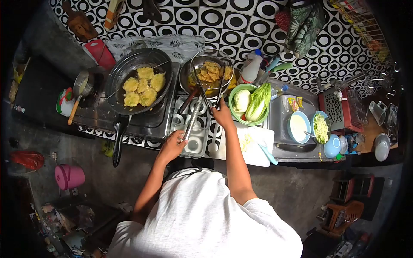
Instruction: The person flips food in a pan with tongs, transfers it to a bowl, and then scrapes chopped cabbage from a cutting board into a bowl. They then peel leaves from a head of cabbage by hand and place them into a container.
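My left hand (pixel 172 146) is wrapped round the metal handle of a wire strainer (pixel 205 52). Golden-brown fritters (pixel 210 71) lie in its basket, above a smaller pan (pixel 184 80) with yellow oil. My right hand (pixel 222 115) grips black tongs (pixel 221 88), whose arms are spread and reach into the strainer at the fritters. Just below the strainer handle is a clear plastic container (pixel 196 147). To the left, a large dark wok (pixel 116 99) on the stove holds several paler fritters (pixel 146 84).
A green bowl (pixel 232 112) with leafy cabbage stands right of my right hand. Below it lies a white cutting board (pixel 261 157) with a blue-handled knife (pixel 267 154). A batter bowl (pixel 292 136) and a bowl of shredded vegetable (pixel 321 128) sit by the sink (pixel 279 122). The wok's handle (pixel 119 139) juts over the counter edge.
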The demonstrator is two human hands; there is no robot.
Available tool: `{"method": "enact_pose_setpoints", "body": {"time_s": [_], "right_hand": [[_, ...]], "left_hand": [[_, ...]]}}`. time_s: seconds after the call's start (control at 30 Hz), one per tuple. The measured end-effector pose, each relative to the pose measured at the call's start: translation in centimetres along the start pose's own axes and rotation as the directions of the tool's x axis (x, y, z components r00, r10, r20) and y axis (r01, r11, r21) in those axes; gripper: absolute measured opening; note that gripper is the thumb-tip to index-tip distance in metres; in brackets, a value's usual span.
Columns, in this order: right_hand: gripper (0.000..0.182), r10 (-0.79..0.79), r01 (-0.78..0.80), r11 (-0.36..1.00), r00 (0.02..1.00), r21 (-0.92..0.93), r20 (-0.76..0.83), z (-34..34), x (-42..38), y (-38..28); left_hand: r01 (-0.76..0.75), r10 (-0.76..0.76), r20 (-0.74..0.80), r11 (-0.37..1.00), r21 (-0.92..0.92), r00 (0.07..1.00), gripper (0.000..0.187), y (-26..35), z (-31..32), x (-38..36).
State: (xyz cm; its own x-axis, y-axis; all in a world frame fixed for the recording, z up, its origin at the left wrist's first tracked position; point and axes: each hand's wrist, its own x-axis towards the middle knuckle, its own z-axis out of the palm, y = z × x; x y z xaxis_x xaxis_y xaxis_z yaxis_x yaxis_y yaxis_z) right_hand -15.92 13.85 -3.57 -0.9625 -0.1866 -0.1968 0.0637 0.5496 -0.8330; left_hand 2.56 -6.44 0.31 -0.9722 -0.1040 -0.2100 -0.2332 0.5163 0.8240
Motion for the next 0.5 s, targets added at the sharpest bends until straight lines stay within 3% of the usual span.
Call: {"method": "enact_pose_setpoints", "body": {"time_s": [0.13,0.5], "right_hand": [[0.078,-0.076,0.076,0.997,0.997,-0.018,0.006,-0.3,0.0,0.6],[0.078,-0.082,0.082,0.997,0.992,0.004,0.098,-1.7,-0.8,0.7]], "left_hand": [[0.031,-0.030,-0.041,0.999,0.015,0.999,0.038,0.9,-0.2,-0.5],[0.155,-0.146,-0.172,0.987,0.040,0.974,0.038,3.0,0.4,-2.9]]}}
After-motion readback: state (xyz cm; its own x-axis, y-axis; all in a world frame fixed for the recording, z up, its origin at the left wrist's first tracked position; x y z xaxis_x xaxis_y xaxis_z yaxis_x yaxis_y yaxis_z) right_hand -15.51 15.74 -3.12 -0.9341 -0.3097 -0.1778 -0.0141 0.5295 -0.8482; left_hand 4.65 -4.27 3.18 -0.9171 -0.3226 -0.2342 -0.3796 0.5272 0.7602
